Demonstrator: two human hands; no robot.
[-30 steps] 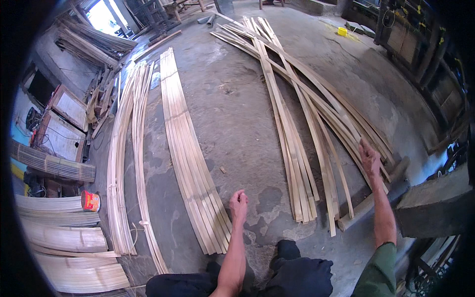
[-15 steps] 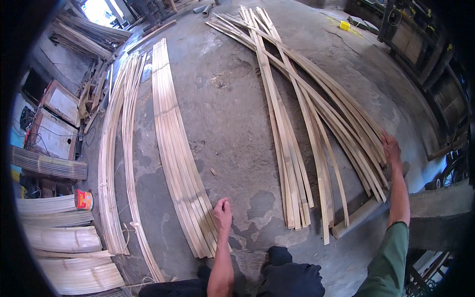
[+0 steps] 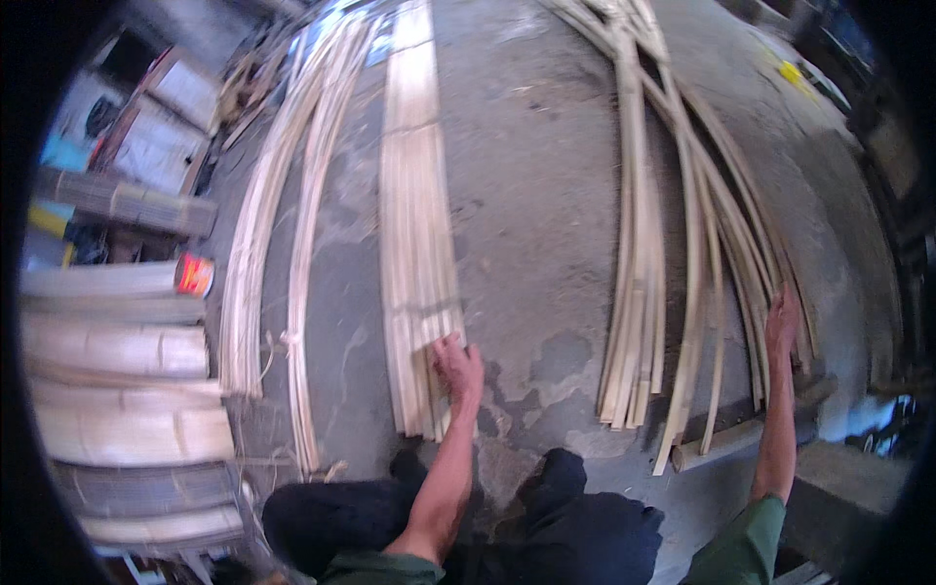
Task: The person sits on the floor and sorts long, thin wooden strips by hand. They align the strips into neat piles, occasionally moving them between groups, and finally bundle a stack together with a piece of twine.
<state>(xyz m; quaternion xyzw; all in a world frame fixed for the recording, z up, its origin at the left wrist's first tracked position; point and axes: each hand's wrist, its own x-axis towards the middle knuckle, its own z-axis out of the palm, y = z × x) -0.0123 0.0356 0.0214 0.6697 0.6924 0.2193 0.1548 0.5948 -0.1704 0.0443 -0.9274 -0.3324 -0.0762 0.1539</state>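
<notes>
Printed label: the tub [image 3: 195,275] at left is red with yellow on its side; the lettering is too blurred to read.
Left hand [image 3: 458,366]: fingers loosely bent over the right edge of the flat row of bamboo strips [image 3: 414,195], near its closer end; whether they touch or pinch a strip, I cannot tell.
Right hand [image 3: 783,327]: over the rightmost strips of the crossed bamboo pile [image 3: 639,244], close to their near ends; the grip is hidden, so I cannot tell whether it grasps any.
Floor, left: a wide strip bundle [image 3: 255,263] lies beside a narrow tied bundle [image 3: 307,292].
Stacked slats [image 3: 117,349]: along the left edge, just under and beside the tub.
In the way: a round pole [image 3: 721,444] lies by the pile's near ends.
Cut off: the flat row and pile run past the upper edge.
Hard to make out: a blurred yellow object [image 3: 790,73], upper right.
</notes>
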